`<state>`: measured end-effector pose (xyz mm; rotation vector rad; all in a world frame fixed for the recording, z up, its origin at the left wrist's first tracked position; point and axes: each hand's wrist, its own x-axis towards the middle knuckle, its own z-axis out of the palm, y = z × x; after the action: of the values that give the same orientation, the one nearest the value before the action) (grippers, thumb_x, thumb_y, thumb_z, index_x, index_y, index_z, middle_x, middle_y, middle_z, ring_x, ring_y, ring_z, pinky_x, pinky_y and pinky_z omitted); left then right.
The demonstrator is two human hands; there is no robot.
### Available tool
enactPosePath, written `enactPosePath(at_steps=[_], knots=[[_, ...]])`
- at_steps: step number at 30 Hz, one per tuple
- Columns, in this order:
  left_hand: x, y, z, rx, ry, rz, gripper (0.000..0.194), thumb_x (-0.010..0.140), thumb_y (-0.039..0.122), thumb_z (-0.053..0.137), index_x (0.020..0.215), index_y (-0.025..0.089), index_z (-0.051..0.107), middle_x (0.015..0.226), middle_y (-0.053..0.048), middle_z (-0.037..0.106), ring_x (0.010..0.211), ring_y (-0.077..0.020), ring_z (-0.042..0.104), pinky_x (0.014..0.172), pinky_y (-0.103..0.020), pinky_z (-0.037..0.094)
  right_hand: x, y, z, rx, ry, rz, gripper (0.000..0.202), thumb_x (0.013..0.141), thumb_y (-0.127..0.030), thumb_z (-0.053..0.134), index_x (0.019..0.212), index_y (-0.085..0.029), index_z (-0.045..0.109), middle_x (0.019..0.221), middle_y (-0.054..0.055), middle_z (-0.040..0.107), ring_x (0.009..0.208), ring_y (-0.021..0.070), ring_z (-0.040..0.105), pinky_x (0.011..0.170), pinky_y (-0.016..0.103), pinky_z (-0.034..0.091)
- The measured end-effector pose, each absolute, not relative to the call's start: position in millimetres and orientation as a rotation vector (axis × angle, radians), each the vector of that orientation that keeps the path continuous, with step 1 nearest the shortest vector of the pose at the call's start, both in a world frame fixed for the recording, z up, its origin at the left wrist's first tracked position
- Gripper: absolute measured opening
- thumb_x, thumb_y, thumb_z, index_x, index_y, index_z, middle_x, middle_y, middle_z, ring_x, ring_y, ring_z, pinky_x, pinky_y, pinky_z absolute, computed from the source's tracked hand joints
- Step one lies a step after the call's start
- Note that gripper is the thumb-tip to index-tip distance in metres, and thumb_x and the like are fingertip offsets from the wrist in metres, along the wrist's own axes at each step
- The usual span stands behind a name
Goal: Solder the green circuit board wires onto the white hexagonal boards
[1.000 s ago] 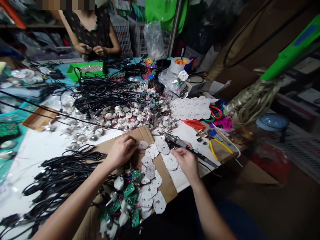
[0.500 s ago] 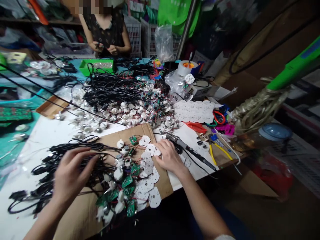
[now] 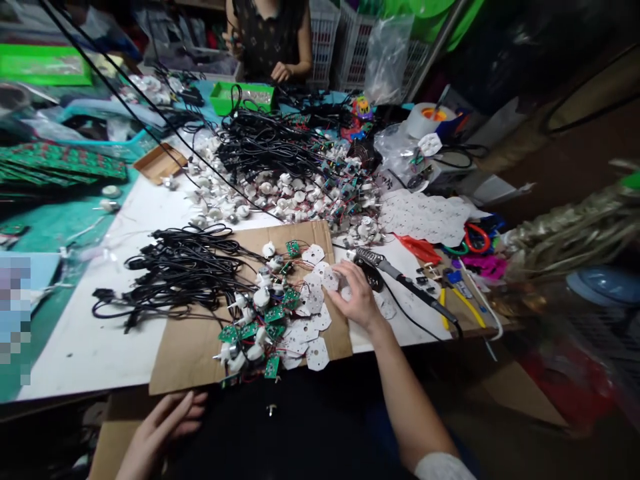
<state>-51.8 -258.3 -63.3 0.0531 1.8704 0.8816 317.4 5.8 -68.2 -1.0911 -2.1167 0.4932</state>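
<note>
On the cardboard (image 3: pixel 183 360), your right hand (image 3: pixel 357 295) curls at a board (image 3: pixel 329 279), grip unclear; your left hand (image 3: pixel 167 421) is loosely spread; nudge gently.

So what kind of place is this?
Probably a small electronics workshop: there's a slim black-and-grey soldering iron, small green circuit boards and a big pile of looped black cables.

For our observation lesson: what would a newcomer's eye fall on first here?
Probably the large heap of black cables and small white parts across the upper middle of the view. Nearer, a brown cardboard sheet bears white plates and green circuit boards, the right hand at the plates, the left hand by the sheet's front edge. To the right, yellow-handled pliers lie near a soldering iron.
</note>
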Motion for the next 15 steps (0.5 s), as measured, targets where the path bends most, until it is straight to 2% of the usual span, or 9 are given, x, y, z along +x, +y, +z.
enactPosePath(at_steps=[2,5,7,11,15], knots=[[-34.1,-241.2,-65.1,-0.074,1.743,0.922,0.025,0.057,0.021,0.089,0.077,0.016,0.074,0.090,-0.011,0.080,0.079,-0.0252,0.076,0.066,-0.027,0.064,315.0,7.4,-67.7,-1.096,-2.142,0.537,0.046,0.088,-0.025,0.068,0.133,-0.024,0.061,0.129,0.011,0.070,0.139,0.0321,0.053,0.117,0.058,0.045],[-23.3,-223.3,-66.5,-0.167,1.684,1.008,0.008,0.071,0.014,0.080,0.073,0.012,0.072,0.076,-0.011,0.077,0.070,-0.0208,0.075,0.064,-0.025,0.063,317.8,6.5,-62.8,-1.116,-2.123,0.580,0.041,0.085,-0.026,0.072,0.125,-0.024,0.065,0.123,0.010,0.072,0.139,0.0329,0.051,0.115,0.055,0.047],[-22.6,-217.9,-64.4,-0.179,1.705,0.996,0.007,0.076,0.014,0.075,0.070,0.013,0.071,0.072,-0.010,0.076,0.065,-0.0203,0.074,0.063,-0.026,0.062,323.3,5.1,-58.5,-1.127,-2.079,0.558,0.041,0.085,-0.027,0.072,0.125,-0.025,0.065,0.123,0.009,0.072,0.136,0.0325,0.053,0.113,0.054,0.048],[-25.0,-217.7,-55.1,-0.054,1.866,0.860,0.019,0.076,0.029,0.079,0.064,0.018,0.071,0.071,-0.007,0.077,0.072,-0.0268,0.076,0.066,-0.032,0.063,336.0,4.3,-54.9,-1.176,-2.103,0.378,0.042,0.088,-0.027,0.067,0.129,-0.023,0.065,0.126,0.011,0.072,0.129,0.0327,0.058,0.112,0.056,0.048],[-26.1,-225.2,-52.9,0.117,2.081,0.833,0.030,0.068,0.047,0.083,0.064,0.019,0.072,0.063,-0.003,0.072,0.073,-0.0291,0.074,0.062,-0.034,0.060,341.4,0.4,-60.4,-1.234,-2.228,0.262,0.045,0.091,-0.021,0.059,0.135,-0.020,0.065,0.129,0.014,0.070,0.129,0.0329,0.057,0.113,0.055,0.049]])
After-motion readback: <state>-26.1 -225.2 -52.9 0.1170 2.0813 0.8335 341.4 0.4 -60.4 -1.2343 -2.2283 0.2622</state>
